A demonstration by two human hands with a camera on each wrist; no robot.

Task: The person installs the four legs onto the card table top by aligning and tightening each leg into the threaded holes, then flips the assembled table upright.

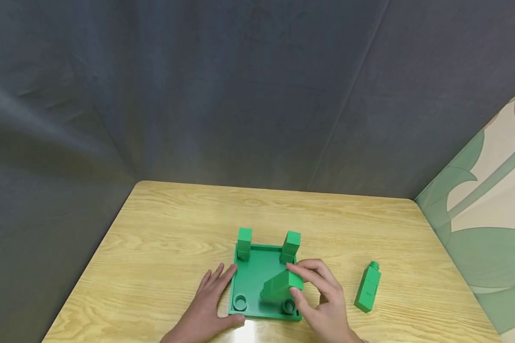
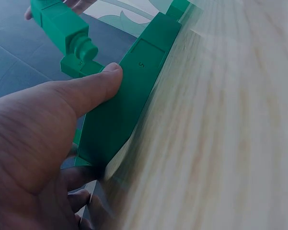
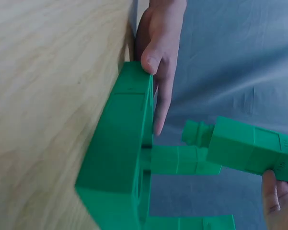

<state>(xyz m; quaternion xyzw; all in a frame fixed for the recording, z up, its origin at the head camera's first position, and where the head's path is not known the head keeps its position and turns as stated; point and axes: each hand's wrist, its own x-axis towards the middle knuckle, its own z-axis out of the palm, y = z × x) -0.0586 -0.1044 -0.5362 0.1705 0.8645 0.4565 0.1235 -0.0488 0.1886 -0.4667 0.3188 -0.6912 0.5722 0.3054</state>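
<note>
A square green base [image 1: 257,278] with raised edges lies on the table; two green block legs, one at the far left [image 1: 244,244] and one at the far right [image 1: 290,245], stand up from its far corners. Round sockets show at its near left [image 1: 240,302] and near right [image 1: 288,307]. My left hand [image 1: 210,305] holds the near left corner, thumb along the front side and fingers along the left side. Between thumb and fingers, my right hand [image 1: 324,297] grips a third green leg [image 3: 251,146] above the base, tilted, its round peg [image 3: 196,133] towards the base.
Another green leg [image 1: 367,288] with a round peg lies on the wooden table [image 1: 176,228] to the right of my right hand. A dark cloth [image 1: 240,95] hangs behind and left of the table, and a flower-patterned cloth [image 1: 493,247] at the right.
</note>
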